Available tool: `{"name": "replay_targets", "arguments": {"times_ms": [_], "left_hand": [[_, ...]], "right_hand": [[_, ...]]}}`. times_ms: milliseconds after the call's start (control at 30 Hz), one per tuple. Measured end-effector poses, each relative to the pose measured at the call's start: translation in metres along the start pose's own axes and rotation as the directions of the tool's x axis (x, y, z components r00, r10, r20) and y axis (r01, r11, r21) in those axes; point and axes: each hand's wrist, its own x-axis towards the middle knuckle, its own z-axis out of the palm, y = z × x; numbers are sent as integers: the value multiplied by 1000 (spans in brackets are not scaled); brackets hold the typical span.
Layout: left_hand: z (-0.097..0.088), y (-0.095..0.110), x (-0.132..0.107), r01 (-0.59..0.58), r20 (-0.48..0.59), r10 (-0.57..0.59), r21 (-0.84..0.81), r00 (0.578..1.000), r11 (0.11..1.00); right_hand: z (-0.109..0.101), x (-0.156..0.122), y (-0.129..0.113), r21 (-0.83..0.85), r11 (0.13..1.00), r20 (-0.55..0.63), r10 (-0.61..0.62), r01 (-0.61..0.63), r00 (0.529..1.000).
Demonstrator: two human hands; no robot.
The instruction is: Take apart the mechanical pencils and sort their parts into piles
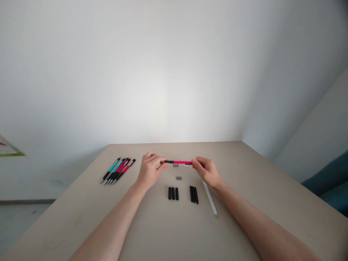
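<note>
Left hand (149, 168) and right hand (208, 171) each pinch one end of a slim pink-and-black pen (182, 162), level above the beige table (152, 224), beyond three short black cylindrical pieces (173, 193).

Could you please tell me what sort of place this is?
Probably a plain indoor room with a simple work spot: a beige table stands by a white wall, and pens and loose black pieces lie grouped on it.
</note>
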Motion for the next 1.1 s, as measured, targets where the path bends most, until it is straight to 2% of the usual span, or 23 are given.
{"name": "replay_targets", "arguments": {"times_ms": [233, 367, 600, 833, 1100], "left_hand": [[-3, 3, 1, -73, -17, 72, -32, 997, 997], [-3, 6, 1, -127, 26, 129, -60, 991, 990], [-2, 4, 2, -145, 118, 155, -89, 981, 985], [2, -3, 1, -118, 79, 124, -75, 989, 990], [-1, -1, 2, -96, 82, 105, -104, 991, 990]], "right_hand": [[3, 0, 12, 60, 998, -32, 4, -2, 999], [5, 1, 16, 92, 996, -29, 11, -8, 1000], [5, 2, 10, 69, 997, -19, 46, -45, 999], [6, 2, 9, 32, 999, -2, -26, 26, 1000], [7, 1, 4, 134, 991, -27, 5, -2, 1000]]}}
